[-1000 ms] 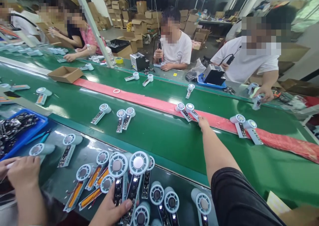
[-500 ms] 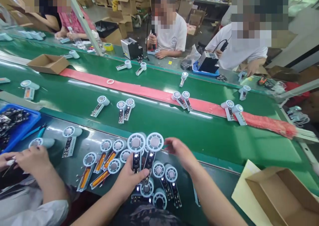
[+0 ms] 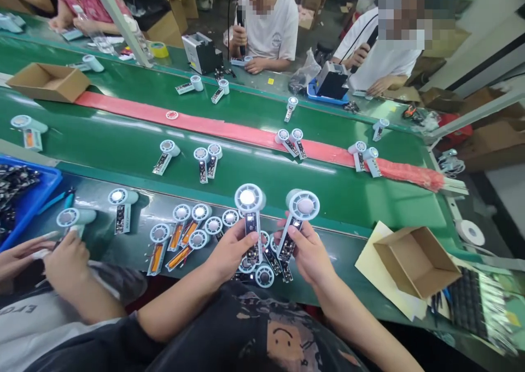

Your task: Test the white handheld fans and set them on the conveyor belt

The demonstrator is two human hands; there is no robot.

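My left hand [image 3: 233, 251] is closed on the handle of a light-blue handheld fan [image 3: 249, 199], its round grille facing up and a dark circuit board showing in the handle. A second handheld fan [image 3: 304, 205] of the same kind is gripped in my right hand [image 3: 309, 251], tilted slightly to the right. The two fans are apart, held above the bench. Beneath and behind my hands lie several more fans [image 3: 264, 276] with circuit boards, partly hidden. Left of them rest several fans with orange batteries [image 3: 156, 251] in their open handles.
A green conveyor belt [image 3: 229, 189] with several fans runs across, a pink strip [image 3: 238, 131] along its middle. An open cardboard box [image 3: 418, 262] stands at right, a blue tray [image 3: 53, 183] of boards at left. A co-worker's hands [image 3: 68, 257] work beside me; others sit opposite.
My right hand, empty before, now holds one of the two fans that were together in my left hand. The hands have separated, and the view has shifted.
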